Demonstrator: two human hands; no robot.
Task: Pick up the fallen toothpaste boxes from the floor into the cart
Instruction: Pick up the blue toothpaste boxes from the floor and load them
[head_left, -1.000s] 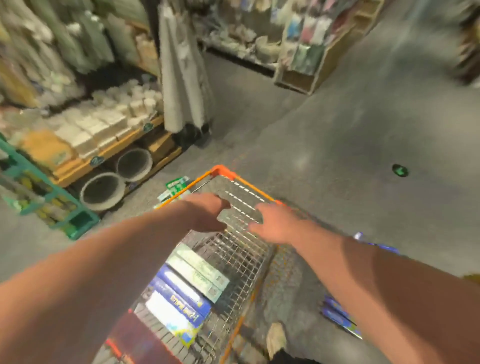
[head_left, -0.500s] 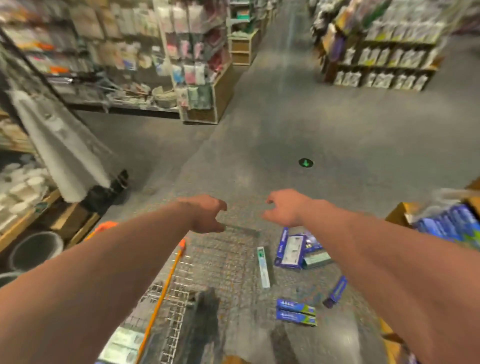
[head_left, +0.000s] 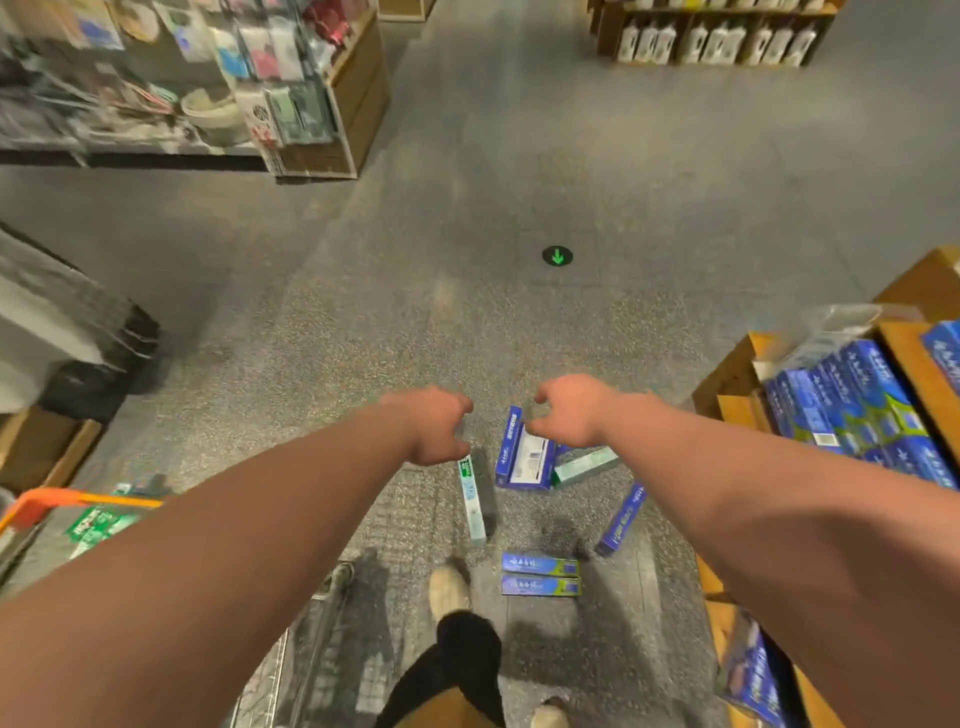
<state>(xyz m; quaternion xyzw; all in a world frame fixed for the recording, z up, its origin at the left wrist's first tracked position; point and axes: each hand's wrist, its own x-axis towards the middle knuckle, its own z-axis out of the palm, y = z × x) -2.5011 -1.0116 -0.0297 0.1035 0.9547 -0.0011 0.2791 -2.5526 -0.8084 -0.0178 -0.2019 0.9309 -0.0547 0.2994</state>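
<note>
Cart (head_left: 49, 505) near left, contents too blurry to tell. Left hand (head_left: 431, 426) and right hand (head_left: 569, 410) hover loosely curled, holding nothing, above toothpaste boxes (head_left: 524, 460) scattered on the floor (head_left: 363, 312); the right shelf (head_left: 904, 358) is packed with blue boxes (head_left: 852, 395)

Floor (head_left: 467, 234) ahead: 4 blue toothpaste boxes (head_left: 540, 565), 2 pale green boxes (head_left: 471, 499); 1 cart (head_left: 78, 499).
</note>
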